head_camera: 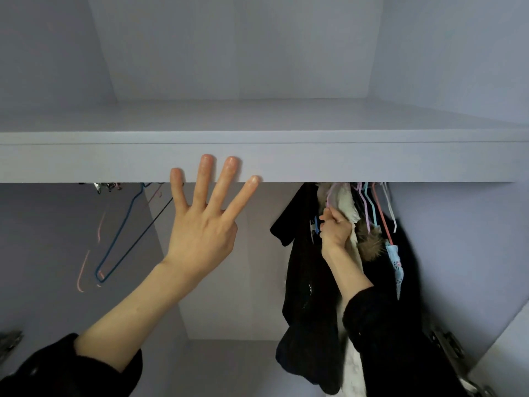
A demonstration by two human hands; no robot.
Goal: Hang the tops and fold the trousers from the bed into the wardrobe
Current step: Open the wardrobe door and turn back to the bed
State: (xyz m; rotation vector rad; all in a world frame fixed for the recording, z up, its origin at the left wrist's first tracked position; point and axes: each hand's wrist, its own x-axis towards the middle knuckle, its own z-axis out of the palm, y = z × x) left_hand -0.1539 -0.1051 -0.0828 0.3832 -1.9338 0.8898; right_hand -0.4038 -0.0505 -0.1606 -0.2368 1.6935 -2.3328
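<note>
While the left hand (200, 230) reaches up at the centre of the frame with its fingers (205, 179) straight and spread, the tips lying against the front edge of the wardrobe shelf (372, 161), the right hand (335, 233) at centre right is curled round a pale cream top (347, 202) and the neck of its lilac hanger (332, 193), gripping them just under the shelf. That top hangs among a tight cluster of garments at the right of the frame: a black short-sleeved top (297, 253) touching it on the left, a dark garment with a brown fur trim (370, 245) just to its right, and a small blue patterned piece (396, 267) hanging off a red hanger (382, 219). Whether the lilac hanger's hook is already over the rail cannot be told, since the shelf edge hides it. At the left of the frame an empty blue wire hanger (120, 233) hangs tilted, well apart from the clothes, with a blurred pink hanger (86, 265) beside it. Both forearms come out of black sleeves (86, 368) in the lower part of the frame.
</note>
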